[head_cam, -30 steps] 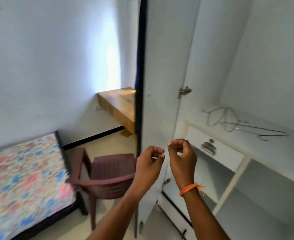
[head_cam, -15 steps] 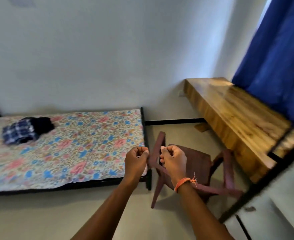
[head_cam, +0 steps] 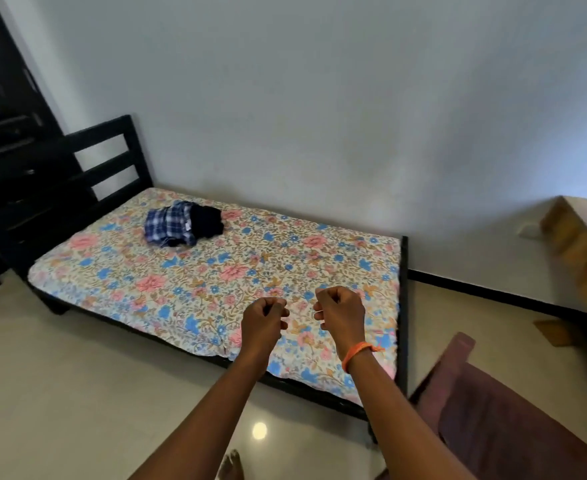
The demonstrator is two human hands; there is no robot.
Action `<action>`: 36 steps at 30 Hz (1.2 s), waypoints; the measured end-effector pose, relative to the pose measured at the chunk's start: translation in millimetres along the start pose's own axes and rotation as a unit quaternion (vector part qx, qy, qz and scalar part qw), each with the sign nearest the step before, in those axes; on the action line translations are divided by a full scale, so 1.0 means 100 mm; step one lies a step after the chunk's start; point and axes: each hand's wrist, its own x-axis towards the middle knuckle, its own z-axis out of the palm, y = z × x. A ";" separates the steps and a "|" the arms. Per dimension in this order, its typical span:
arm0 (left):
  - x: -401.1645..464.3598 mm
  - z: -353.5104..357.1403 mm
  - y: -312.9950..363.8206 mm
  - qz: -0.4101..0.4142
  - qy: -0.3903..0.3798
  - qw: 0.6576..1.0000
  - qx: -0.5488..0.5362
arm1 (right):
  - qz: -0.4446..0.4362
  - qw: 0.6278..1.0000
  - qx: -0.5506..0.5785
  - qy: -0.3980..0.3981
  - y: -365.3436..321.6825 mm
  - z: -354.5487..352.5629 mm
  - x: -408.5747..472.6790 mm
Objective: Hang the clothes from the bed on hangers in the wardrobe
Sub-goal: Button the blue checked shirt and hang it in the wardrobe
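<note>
Both arms reach forward over the near edge of the bed. The left hand has its fingers curled into a loose fist and holds nothing. The right hand is curled in the same way, also with nothing in it, and an orange thread band sits on its wrist. The two hands are near each other but do not touch.

The clothes lie in a small heap on the far part of the bed, near the dark headboard and well apart from the hands. The heap has a blue checked garment and, just beside it on the right, a dark one. The mattress has a floral cover with pink and blue flowers.

On the right, a dark red chair stands on the floor close to the foot of the bed, and a wooden counter stands along the wall behind it. A bare foot shows at the bottom edge.
</note>
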 end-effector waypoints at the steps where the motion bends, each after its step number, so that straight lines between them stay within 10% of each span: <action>1: 0.21 -0.10 0.00 -0.003 0.006 1.000 -0.005 | -0.001 1.000 -0.001 -0.006 -0.05 0.21 0.14; 18: 4.48 -2.73 0.14 -0.129 0.116 0.984 -0.031 | 0.086 0.989 -0.002 -0.121 -0.86 4.71 2.76; 36: 9.56 -4.24 -1.44 -0.272 0.104 0.956 0.032 | 0.160 0.951 -0.251 -0.087 0.52 9.42 6.92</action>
